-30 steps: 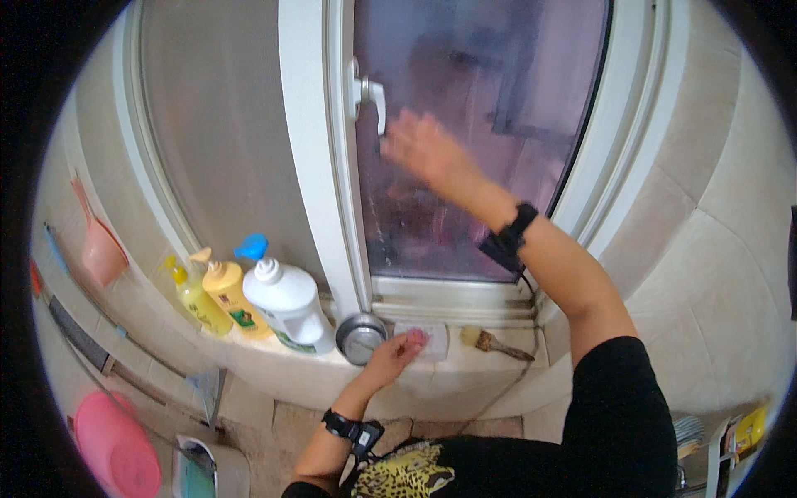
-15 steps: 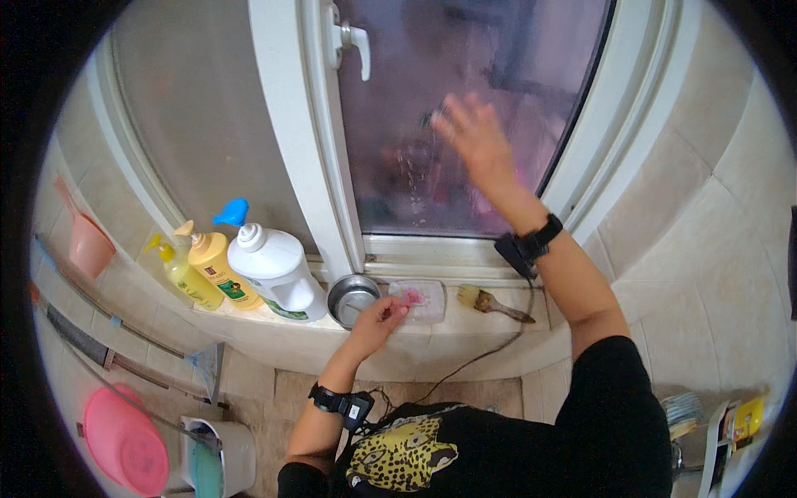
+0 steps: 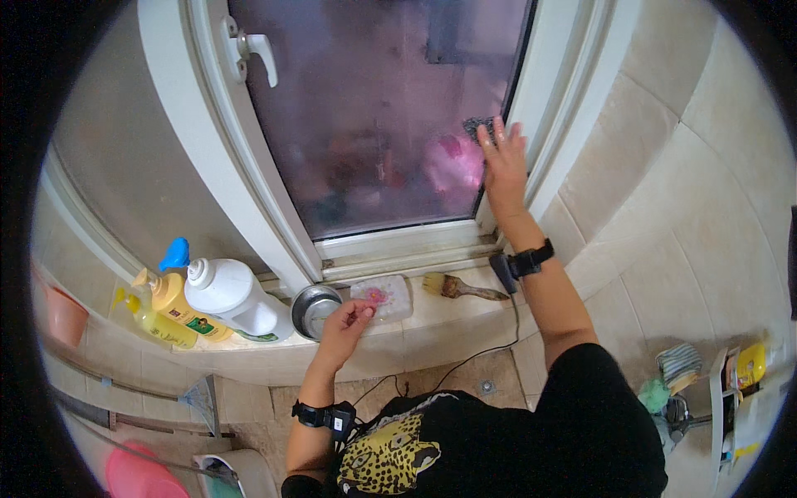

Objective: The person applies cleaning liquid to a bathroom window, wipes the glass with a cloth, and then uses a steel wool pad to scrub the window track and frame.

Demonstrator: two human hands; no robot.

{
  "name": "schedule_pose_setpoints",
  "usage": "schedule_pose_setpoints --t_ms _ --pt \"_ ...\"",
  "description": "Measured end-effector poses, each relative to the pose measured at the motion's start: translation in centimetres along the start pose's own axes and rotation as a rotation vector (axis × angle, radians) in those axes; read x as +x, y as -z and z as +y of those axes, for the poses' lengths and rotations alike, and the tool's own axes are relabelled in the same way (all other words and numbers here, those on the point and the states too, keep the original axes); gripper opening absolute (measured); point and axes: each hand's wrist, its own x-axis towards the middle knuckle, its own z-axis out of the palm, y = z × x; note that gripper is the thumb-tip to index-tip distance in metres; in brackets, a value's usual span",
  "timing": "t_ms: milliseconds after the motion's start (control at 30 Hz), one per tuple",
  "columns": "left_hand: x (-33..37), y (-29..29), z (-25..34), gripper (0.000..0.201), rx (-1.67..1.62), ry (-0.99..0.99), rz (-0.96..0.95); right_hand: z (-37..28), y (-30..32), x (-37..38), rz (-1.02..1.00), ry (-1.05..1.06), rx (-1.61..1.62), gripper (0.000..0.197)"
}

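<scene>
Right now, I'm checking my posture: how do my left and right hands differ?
The left hand is low, over the ledge; the right hand is raised at the window. The left hand looks curled; the right hand is spread, touching a dark pad. Black straps circle both forearms.

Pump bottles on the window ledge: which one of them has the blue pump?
The large white bottle beside the metal bowl. Its pump is blue, while the middle bottle has a tan pump and the leftmost bottle a yellow one.

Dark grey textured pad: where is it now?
In the head view, the dark grey textured pad is under the right hand, against the window glass, near the white frame on its right.
</scene>
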Motion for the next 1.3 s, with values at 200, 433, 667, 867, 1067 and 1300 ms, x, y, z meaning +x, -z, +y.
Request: schedule_pose_setpoints --t_ms 200,433,667,867,1067,1300 --pt "0.1 0.0 0.8 0.014 0.055 -0.044 -0.032 -5.0 -1.5 -7.7 -0.245 0.419 0.432 0.046" --pt "1.1 -1.4 0.9 0.015 0.008 -0.023 -0.083 0.1 4.2 3.2 0.143 -0.048 0.103 0.060" --pt "1.8 -1.9 2.0 0.014 0.101 -0.058 -0.129 -1.7 -0.8 -11.6 -0.310 0.089 0.284 0.055" --pt "3.1 -2.1 1.0 0.015 0.066 -0.077 -0.163 -2.6 3.7 3.2 0.025 -0.027 0.176 0.054" --pt "6.4 -5.1 3.1 0.016 0.087 -0.137 -0.229 -2.6 5.5 12.9 0.240 0.052 0.254 0.046" --pt "9.9 -2.2 10.7 0.044 0.765 -0.561 0.182 -4.0 6.1 16.3 -0.147 1.023 0.375 0.038"
